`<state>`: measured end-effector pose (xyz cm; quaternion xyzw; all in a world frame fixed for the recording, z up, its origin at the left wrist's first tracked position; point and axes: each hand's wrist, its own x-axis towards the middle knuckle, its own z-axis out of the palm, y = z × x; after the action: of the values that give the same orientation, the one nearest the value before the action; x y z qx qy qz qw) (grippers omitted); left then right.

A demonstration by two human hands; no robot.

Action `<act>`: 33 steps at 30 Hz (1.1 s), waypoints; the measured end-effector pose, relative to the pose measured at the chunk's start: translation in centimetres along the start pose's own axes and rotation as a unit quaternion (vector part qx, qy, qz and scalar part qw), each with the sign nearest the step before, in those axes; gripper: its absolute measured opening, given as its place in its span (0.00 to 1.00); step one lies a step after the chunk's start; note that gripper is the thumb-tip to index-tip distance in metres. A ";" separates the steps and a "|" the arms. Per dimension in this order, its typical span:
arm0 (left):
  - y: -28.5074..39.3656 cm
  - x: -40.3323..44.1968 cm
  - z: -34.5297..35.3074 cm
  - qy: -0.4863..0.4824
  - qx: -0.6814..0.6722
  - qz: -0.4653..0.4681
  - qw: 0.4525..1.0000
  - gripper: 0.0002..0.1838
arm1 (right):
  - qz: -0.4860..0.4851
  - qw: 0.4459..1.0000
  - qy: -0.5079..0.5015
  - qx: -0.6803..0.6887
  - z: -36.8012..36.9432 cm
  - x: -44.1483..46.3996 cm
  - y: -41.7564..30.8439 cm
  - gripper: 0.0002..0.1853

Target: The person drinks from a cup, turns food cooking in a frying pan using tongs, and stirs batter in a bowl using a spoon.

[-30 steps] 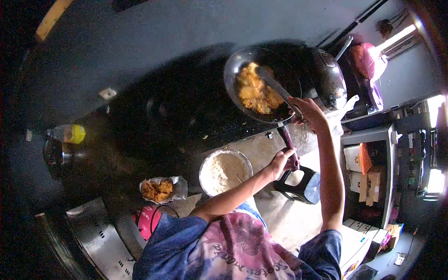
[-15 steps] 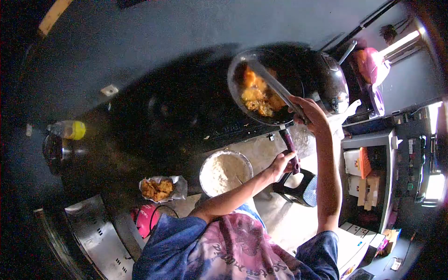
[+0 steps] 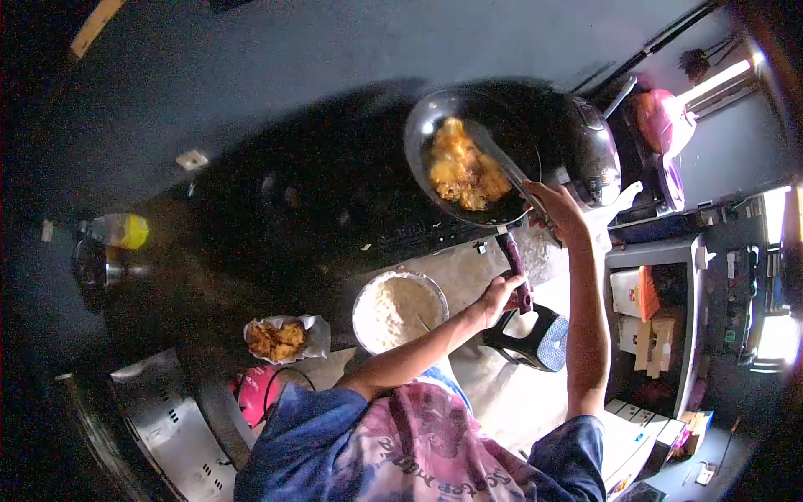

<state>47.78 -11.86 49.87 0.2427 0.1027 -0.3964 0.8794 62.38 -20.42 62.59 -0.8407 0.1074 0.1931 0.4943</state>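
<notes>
My left hand (image 3: 502, 294) is closed round the dark purple handle (image 3: 512, 255) of a frying pan (image 3: 421, 171), which sits on the black stove. Battered golden pieces (image 3: 464, 167) are frying in the pan. In my right hand (image 3: 559, 211) are long metal tongs (image 3: 502, 159), slanting over the pan's rim with their far end among the pieces; the tips are hard to make out. Below the stove, left of my left forearm, stands a white bucket (image 3: 358, 322) of pale, lumpy batter or flour. Fried pieces (image 3: 276, 340) lie in a paper-lined container farther left.
A dark rounded appliance (image 3: 595, 151) stands just right of the pan. A black stool-like object (image 3: 548, 339) is beneath my hands. At the left are a yellow-labelled bottle (image 3: 130, 232) and a pink bag (image 3: 255, 395). Shelves (image 3: 698, 251) with boxes line the right.
The tongs have shifted slightly lower and right, and the pieces in the pan look rearranged and more exposed. My left hand keeps its hold on the handle. The whole view has moved slightly.
</notes>
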 end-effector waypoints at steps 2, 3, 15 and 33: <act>0.2 -0.1 0.2 -0.002 0.003 0.002 1.000 0.15 | -0.046 0.999 -0.018 0.023 0.4 -0.3 0.0 0.19; 0.1 -0.1 0.0 -0.003 0.005 0.005 1.000 0.16 | -0.035 0.998 -0.031 0.032 0.5 -0.1 -0.1 0.19; 0.2 -0.1 0.0 0.000 -0.003 -0.005 1.000 0.16 | -0.011 0.995 -0.079 0.057 1.4 1.7 0.2 0.18; 0.2 -0.1 0.1 -0.007 -0.010 0.005 1.000 0.15 | -0.026 0.998 -0.054 -0.005 6.8 -3.1 -4.0 0.20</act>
<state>47.84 -11.70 50.04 0.2320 0.0994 -0.3931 0.8842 59.57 -12.57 64.07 -0.8341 0.0576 0.2260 0.4999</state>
